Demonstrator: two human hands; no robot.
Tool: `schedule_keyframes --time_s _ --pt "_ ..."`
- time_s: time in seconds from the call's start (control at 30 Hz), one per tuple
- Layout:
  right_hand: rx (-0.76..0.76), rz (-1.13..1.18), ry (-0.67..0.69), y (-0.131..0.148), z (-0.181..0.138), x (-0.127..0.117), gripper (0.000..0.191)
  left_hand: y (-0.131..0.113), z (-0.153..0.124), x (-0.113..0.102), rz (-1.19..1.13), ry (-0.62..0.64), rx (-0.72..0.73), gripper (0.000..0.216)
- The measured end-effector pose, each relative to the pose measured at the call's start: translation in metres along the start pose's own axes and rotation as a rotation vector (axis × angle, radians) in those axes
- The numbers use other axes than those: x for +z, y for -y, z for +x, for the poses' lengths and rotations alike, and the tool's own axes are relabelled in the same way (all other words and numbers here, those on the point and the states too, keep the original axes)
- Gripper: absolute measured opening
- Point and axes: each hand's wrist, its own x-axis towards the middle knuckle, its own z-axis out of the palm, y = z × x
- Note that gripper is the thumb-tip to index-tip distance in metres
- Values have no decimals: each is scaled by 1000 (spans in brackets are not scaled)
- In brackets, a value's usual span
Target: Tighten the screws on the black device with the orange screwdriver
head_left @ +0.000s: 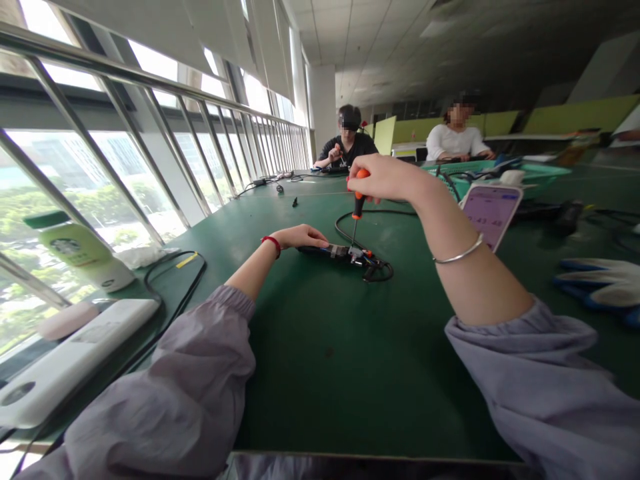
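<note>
Teal basket (547,175) of dark items (504,164), beyond screwdriver (358,205) and black device (338,251)

Lg windows (55,153) on L, bright daylight — pale blinds (150,27) partway down, metal railing (65,57) alongside. Tiled ceiling (325,33) dim toward R — lime-green partitions (575,117) at bk.

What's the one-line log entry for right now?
left hand: holding black device | right hand: gripping screwdriver, tip at device | surface: green table
</note>
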Motion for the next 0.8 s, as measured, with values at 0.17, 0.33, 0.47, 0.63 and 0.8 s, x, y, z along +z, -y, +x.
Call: schedule_keyframes --time_s 0.17,0.33,0.47,0.63,0.8 --pt "123 -65 -55 -16 9 8 29 1 4 -4 -21 59 58 53" --pt "22 -118 -157 -11 9 10 31 -1 3 -7 42 62 34 49" --pt "-60 -19 -94 -9 10 10 27 3 10 0 38 -35 102 52" --pt "75 -45 -220 -25 18 24 22 9 29 27 260 -435 81 39" --pt "247 -78 -520 -46 27 47 31 4 40 50 419 -621 27 34"
